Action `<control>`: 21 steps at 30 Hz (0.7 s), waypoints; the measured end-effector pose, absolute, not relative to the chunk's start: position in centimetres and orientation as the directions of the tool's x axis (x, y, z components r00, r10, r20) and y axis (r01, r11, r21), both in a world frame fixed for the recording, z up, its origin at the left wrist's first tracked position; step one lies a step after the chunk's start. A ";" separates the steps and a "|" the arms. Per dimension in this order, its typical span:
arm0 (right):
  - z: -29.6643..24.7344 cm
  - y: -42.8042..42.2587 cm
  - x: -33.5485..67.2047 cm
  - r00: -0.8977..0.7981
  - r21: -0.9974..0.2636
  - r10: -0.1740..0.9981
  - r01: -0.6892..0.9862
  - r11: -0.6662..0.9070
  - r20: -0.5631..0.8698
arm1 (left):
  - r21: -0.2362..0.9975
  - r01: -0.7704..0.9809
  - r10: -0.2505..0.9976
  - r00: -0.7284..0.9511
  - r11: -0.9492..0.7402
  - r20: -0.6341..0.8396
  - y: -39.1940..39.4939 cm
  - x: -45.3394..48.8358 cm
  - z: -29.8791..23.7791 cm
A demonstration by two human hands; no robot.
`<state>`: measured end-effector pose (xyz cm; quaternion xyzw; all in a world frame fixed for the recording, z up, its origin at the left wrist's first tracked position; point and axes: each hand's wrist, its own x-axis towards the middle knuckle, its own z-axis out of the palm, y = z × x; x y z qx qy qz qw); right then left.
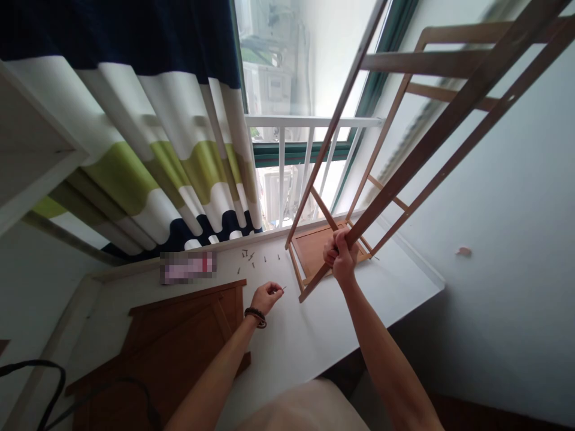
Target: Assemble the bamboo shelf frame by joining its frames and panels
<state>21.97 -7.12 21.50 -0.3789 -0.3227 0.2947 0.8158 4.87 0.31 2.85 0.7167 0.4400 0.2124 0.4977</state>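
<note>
My right hand [341, 254] is wrapped round a near leg of a tall brown wooden frame [404, 161], close to its lower end. The frame leans up to the right, with its lower part on the white surface, and a square wooden panel [309, 248] sits within its base. My left hand [268, 296], with a dark beaded bracelet on the wrist, pinches a small thin screw [284, 289]. That hand is a little left of the frame's nearest foot. Several loose screws [253, 264] lie on the surface beyond my left hand.
Brown wooden panels [179, 335] lie at the left of the white surface [287, 353]. Behind them is a blurred pinkish packet [187, 267]. A striped curtain [135, 149] and a white railing [309, 121] stand at the back, a wall at right. Black cables [58, 371] hang at lower left.
</note>
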 end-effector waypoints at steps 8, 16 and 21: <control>20.8 -8.3 21.8 0.589 -0.840 0.763 -0.245 0.485 0.269 | 0.797 0.595 0.926 0.350 -0.103 -0.142 1.5 3.1 -0.2; 20.3 -8.4 24.5 0.578 -0.845 0.793 -0.314 0.433 0.192 | 0.651 0.711 0.916 0.397 -0.265 -0.061 1.5 3.8 -0.1; 20.6 -8.2 27.1 0.534 -0.859 0.821 -0.305 0.411 0.204 | 0.557 0.758 0.925 0.376 -0.339 0.052 1.6 5.0 -1.4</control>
